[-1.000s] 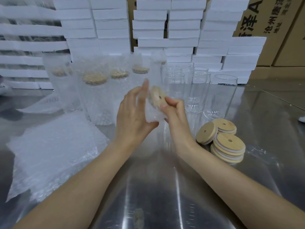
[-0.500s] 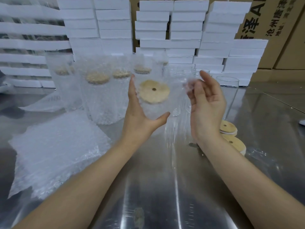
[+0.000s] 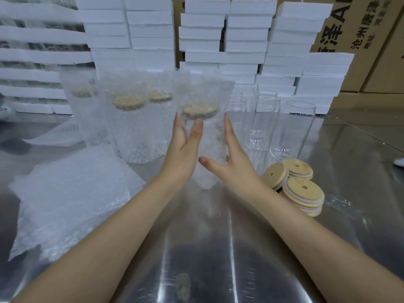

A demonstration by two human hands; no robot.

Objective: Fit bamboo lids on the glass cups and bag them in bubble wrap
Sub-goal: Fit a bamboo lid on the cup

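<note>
A glass cup with a bamboo lid (image 3: 200, 110) stands upright inside a bubble wrap bag (image 3: 211, 138), its bottom end near the steel table (image 3: 196, 237). My left hand (image 3: 182, 147) presses the bag's left side with straight fingers, thumb lying up its front. My right hand (image 3: 232, 158) presses the right side, fingers straight up and thumb spread across the bag's lower front. Several bagged, lidded cups (image 3: 131, 127) stand just left of it. Bare glass cups (image 3: 265, 123) stand to the right.
A pile of loose bamboo lids (image 3: 302, 192) lies at the right by my right forearm. Flat bubble wrap bags (image 3: 65, 197) lie at the left. Stacks of white foam boxes (image 3: 244, 40) line the back, with cardboard cartons (image 3: 363, 29) behind them at right.
The bagged cup was held tilted with its lid facing me; now it is upright and lower. My right hand, which had come off it, is back on its right side.
</note>
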